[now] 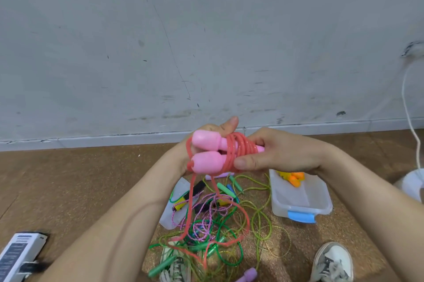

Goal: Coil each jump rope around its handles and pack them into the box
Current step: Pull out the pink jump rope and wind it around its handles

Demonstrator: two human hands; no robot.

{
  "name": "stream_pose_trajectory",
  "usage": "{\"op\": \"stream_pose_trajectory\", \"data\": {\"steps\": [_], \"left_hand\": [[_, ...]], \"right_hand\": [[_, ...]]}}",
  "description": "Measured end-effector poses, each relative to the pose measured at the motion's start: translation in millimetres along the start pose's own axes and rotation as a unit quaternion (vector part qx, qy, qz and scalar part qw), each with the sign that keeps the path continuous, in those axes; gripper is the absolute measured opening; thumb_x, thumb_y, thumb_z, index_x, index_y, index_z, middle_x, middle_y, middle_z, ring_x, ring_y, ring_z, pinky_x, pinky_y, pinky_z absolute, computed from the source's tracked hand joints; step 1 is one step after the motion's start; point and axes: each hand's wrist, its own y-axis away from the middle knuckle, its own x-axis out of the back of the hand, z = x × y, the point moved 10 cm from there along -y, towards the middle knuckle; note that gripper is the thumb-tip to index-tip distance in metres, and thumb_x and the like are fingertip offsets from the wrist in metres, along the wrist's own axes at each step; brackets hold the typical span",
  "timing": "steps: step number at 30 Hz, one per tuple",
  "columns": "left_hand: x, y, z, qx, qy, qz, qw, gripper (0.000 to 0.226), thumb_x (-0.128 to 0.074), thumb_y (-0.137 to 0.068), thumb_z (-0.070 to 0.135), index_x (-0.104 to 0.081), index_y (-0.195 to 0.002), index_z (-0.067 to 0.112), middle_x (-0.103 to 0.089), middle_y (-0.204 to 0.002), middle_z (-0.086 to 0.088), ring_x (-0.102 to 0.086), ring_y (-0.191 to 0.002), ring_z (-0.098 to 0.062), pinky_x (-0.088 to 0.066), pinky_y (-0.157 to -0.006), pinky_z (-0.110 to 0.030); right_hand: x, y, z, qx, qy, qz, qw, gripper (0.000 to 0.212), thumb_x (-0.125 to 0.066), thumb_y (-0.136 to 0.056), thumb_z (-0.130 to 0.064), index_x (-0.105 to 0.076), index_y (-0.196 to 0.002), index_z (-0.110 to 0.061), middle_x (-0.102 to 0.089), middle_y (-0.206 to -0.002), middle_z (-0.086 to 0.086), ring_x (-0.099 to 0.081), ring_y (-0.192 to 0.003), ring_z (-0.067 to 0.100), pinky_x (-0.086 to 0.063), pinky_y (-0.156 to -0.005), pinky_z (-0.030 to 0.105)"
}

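Two pink handles [207, 152] lie side by side in my left hand [215, 131], which grips them from behind. A red rope [238, 150] is wound in several turns around their narrow ends. My right hand [277, 151] pinches those turns with thumb and fingers. The loose rest of the red rope hangs down to the floor pile. The clear plastic box [300, 199] with a blue latch stands on the floor below my right hand, with an orange and yellow rope bundle [292, 178] inside.
A tangle of green, yellow-green and pink-purple ropes [213, 226] with green handles lies on the floor below my hands, partly over the clear box lid [171, 215]. My shoes [332, 263] flank it. A black-and-white device [18, 252] sits lower left; a white cord [410, 125] and the wall are beyond.
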Motion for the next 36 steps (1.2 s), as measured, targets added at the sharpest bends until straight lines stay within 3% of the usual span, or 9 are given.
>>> {"op": "stream_pose_trajectory", "data": {"steps": [3, 6, 9, 16, 19, 22, 25, 31, 36], "left_hand": [[8, 1, 2, -0.026, 0.017, 0.063, 0.998, 0.039, -0.062, -0.08, 0.046, -0.065, -0.055, 0.015, -0.059, -0.052, -0.005, -0.054, -0.044, -0.015, -0.043, -0.05, -0.024], [-3, 4, 10, -0.065, -0.021, 0.045, 0.997, 0.028, -0.045, -0.088, 0.027, -0.053, -0.068, 0.008, -0.042, -0.041, -0.002, -0.031, -0.033, -0.009, -0.023, -0.04, -0.016], [-1, 5, 6, -0.042, -0.064, 0.063, 0.995, 0.032, -0.032, -0.095, 0.006, -0.049, -0.069, 0.011, -0.044, -0.04, 0.001, -0.03, -0.032, -0.009, -0.023, -0.038, -0.017], [-8, 6, -5, -0.014, -0.176, 0.032, 0.984, 0.03, -0.031, -0.104, 0.029, -0.052, -0.085, 0.02, -0.05, -0.054, -0.001, -0.039, -0.036, -0.007, -0.032, -0.043, -0.019], [-6, 10, 8, -0.06, -0.37, 0.045, 0.926, 0.026, -0.034, -0.102, 0.033, -0.055, -0.089, 0.024, -0.055, -0.061, 0.005, -0.054, -0.057, -0.013, -0.042, -0.061, -0.03], [-17, 21, 33, -0.125, -0.615, 0.089, 0.773, 0.018, -0.039, -0.1, 0.028, -0.05, -0.104, 0.015, -0.064, -0.089, -0.008, -0.059, -0.086, -0.033, -0.042, -0.067, -0.037], [-37, 31, 40, -0.135, -0.704, 0.095, 0.691, 0.022, -0.051, -0.092, 0.016, -0.046, -0.113, 0.01, -0.063, -0.102, -0.013, -0.06, -0.092, -0.037, -0.033, -0.063, -0.036], [-46, 32, 45, -0.155, -0.713, 0.086, 0.678, 0.025, -0.047, -0.086, 0.007, -0.051, -0.11, 0.012, -0.055, -0.103, -0.007, -0.059, -0.091, -0.036, -0.033, -0.064, -0.035], [-46, 33, 50, -0.181, -0.73, 0.066, 0.656, 0.014, -0.051, -0.091, 0.015, -0.053, -0.105, 0.016, -0.061, -0.097, -0.005, -0.061, -0.09, -0.031, -0.031, -0.063, -0.033]], "right_hand": [[7, -5, 5, -0.009, -0.062, 0.056, 0.996, 0.038, -0.062, -0.086, -0.045, -0.063, -0.065, -0.013, -0.048, -0.052, -0.004, -0.041, -0.048, 0.008, -0.035, -0.048, 0.017], [29, -7, 17, -0.051, -0.114, 0.179, 0.976, 0.057, -0.046, -0.086, -0.06, -0.062, -0.058, -0.014, -0.043, -0.047, 0.002, -0.031, -0.038, 0.012, -0.022, -0.039, 0.017], [45, -7, 28, -0.08, -0.14, 0.256, 0.953, 0.086, -0.028, -0.089, -0.071, -0.065, -0.067, 0.004, -0.042, -0.045, 0.007, -0.03, -0.032, 0.013, -0.021, -0.038, 0.016], [68, 4, 49, -0.123, -0.142, 0.384, 0.904, 0.076, -0.019, -0.102, -0.051, -0.054, -0.054, -0.004, -0.049, -0.044, 0.015, -0.036, -0.027, 0.015, -0.023, -0.032, 0.013], [72, 3, 55, -0.124, -0.148, 0.393, 0.899, 0.059, -0.02, -0.104, -0.038, -0.052, -0.07, -0.002, -0.05, -0.049, 0.02, -0.033, -0.027, 0.016, -0.021, -0.034, 0.011], [69, 2, 60, -0.127, -0.164, 0.409, 0.888, 0.052, -0.022, -0.104, -0.032, -0.048, -0.069, -0.004, -0.049, -0.05, 0.02, -0.031, -0.026, 0.015, -0.02, -0.034, 0.01], [68, 1, 73, -0.15, -0.207, 0.419, 0.871, 0.05, -0.023, -0.102, -0.029, -0.05, -0.07, -0.004, -0.05, -0.051, 0.018, -0.031, -0.027, 0.015, -0.02, -0.035, 0.012], [39, -6, 90, -0.186, -0.464, 0.349, 0.793, 0.027, -0.027, -0.093, -0.012, -0.052, -0.08, -0.011, -0.043, -0.056, 0.007, -0.025, -0.03, 0.006, -0.013, -0.031, 0.009], [44, -4, 94, -0.195, -0.426, 0.391, 0.792, 0.023, -0.028, -0.092, -0.012, -0.043, -0.075, -0.016, -0.034, -0.059, 0.004, -0.026, -0.029, 0.009, -0.016, -0.034, 0.009]]}}
